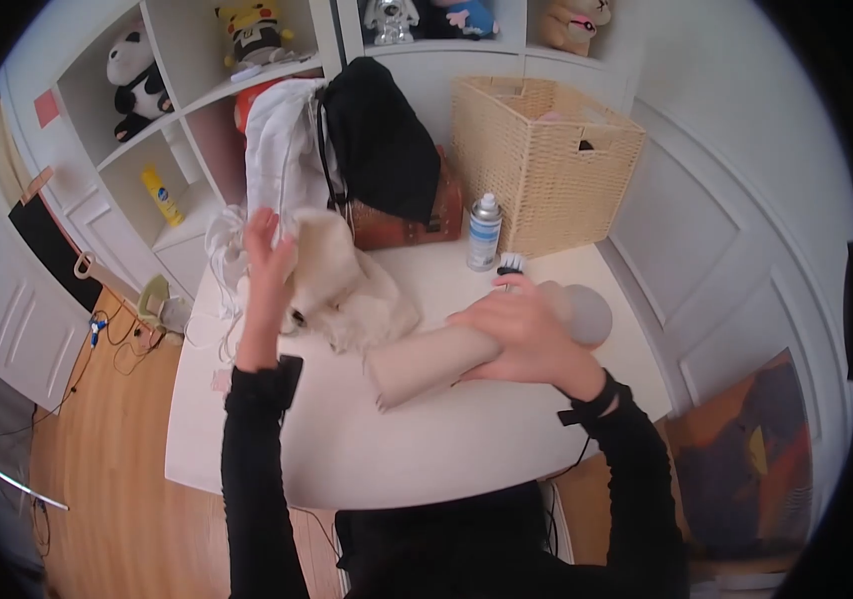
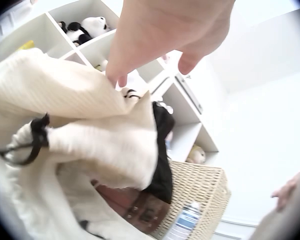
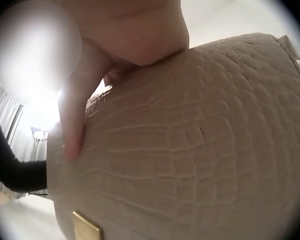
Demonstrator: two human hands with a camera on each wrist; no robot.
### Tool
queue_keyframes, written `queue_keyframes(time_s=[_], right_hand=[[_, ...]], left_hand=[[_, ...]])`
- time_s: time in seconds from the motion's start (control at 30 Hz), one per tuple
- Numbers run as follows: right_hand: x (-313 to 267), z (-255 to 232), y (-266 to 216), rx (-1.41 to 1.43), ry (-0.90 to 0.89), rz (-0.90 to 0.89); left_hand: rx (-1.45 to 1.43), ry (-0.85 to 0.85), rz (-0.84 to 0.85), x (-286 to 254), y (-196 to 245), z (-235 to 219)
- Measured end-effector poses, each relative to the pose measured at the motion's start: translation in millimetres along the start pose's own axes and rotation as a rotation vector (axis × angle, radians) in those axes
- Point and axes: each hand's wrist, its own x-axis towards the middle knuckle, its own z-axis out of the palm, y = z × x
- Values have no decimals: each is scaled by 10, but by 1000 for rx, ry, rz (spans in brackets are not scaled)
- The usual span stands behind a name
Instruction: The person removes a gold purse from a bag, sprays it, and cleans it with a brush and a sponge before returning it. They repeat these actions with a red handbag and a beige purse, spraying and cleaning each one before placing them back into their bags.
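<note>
My right hand (image 1: 521, 329) grips a cream handbag (image 1: 426, 364) over the front right of the white table. In the right wrist view the handbag (image 3: 200, 135) has a crocodile-like grain and a gold metal piece (image 3: 87, 227), with one fingertip pressed on its surface. My left hand (image 1: 269, 265) is raised at the left of a cream cloth drawstring bag (image 1: 332, 275). Its fingertips are right at the upper edge of the cloth bag (image 2: 90, 100) in the left wrist view, and its thumb stands away from the fabric. A black cord (image 2: 39, 132) hangs from the cloth.
Behind the cloth bag are a white bag (image 1: 282, 140), a black bag (image 1: 382, 140) and a brown case (image 1: 397, 225). A spray can (image 1: 484, 232) and a small brush (image 1: 511, 265) stand before a wicker basket (image 1: 566, 175). White shelves with plush toys line the back.
</note>
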Motion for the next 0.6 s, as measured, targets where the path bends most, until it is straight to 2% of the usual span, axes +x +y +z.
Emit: queue_keyframes(time_s=[0.1, 0.13, 0.17, 0.2, 0.23, 0.3, 0.4, 0.47, 0.53, 0.6], right_hand=[[278, 85, 8, -40, -185, -18], [300, 61, 115, -18, -172, -29], [332, 38, 280, 4, -154, -44], [382, 11, 467, 24, -133, -63], [404, -65, 703, 173, -88, 94], [436, -236, 1216, 468, -1, 395], [489, -145, 1753, 239, -18, 535], [472, 194, 2207, -172, -133, 332], [679, 161, 1732, -236, -346, 562], [707, 308, 1684, -295, -301, 546]], left_hand=[[-29, -482, 94, -272, 251, 256], [-357, -627, -95, -413, 293, 341], [-363, -697, -234, -539, 374, 360], [-152, -814, -201, -622, 409, 322], [67, -917, -161, -673, 442, 278], [240, -937, -129, -732, 571, 279], [179, -925, -129, -811, 565, 324], [130, -909, -131, -820, 480, 314], [22, -818, -136, -898, 472, 366], [5, -729, -123, -923, 542, 358]])
